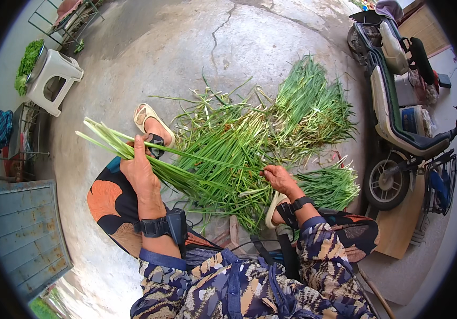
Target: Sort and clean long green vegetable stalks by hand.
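My left hand is closed around a bunch of garlic chives, with its pale stem ends pointing to the upper left and its green leaves trailing to the right. One long strand runs from that bunch to my right hand, whose fingers pinch its far end. Between and beyond the hands, a loose heap of chives lies on the concrete floor. Farther off at the right is a more evenly laid pile of chives. A smaller bundle of chives rests right of my right hand.
My sandalled feet flank the near part of the heap. An electric scooter stands at the right, beside a wooden board. At the left are a white plastic stool with a basin of leafy greens and a rusty blue metal door.
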The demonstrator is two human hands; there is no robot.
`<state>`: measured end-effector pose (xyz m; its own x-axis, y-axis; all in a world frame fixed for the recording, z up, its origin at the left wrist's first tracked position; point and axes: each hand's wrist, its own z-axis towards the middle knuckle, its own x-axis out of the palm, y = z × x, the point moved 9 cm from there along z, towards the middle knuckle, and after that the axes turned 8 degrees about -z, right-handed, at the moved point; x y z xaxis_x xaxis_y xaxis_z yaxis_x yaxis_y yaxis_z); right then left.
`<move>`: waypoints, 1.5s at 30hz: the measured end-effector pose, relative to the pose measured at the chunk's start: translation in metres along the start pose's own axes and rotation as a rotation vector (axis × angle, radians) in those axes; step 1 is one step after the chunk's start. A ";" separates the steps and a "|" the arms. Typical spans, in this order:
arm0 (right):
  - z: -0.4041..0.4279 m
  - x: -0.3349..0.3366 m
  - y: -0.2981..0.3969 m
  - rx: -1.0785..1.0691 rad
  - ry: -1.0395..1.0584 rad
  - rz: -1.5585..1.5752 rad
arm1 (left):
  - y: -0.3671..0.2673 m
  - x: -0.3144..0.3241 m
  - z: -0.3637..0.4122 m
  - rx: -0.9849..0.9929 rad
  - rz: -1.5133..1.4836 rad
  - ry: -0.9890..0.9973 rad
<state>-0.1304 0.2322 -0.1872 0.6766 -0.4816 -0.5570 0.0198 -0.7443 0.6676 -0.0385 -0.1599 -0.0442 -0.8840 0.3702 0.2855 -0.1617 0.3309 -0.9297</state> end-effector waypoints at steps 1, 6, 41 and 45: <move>0.002 0.003 -0.005 -0.010 -0.002 -0.097 | 0.000 0.000 0.000 0.012 -0.010 -0.020; 0.011 0.014 -0.022 0.012 -0.023 -0.067 | -0.002 0.005 0.001 0.068 -0.019 0.012; 0.118 -0.044 -0.030 0.328 -0.289 1.223 | 0.033 0.065 -0.036 -0.252 0.264 0.284; 0.080 -0.090 -0.029 0.172 -0.468 0.861 | 0.036 0.073 -0.047 -0.298 0.339 0.377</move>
<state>-0.2506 0.2597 -0.1959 0.0513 -0.9955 -0.0798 -0.4736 -0.0946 0.8757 -0.0881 -0.0804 -0.0459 -0.6387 0.7633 0.0973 0.2814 0.3494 -0.8937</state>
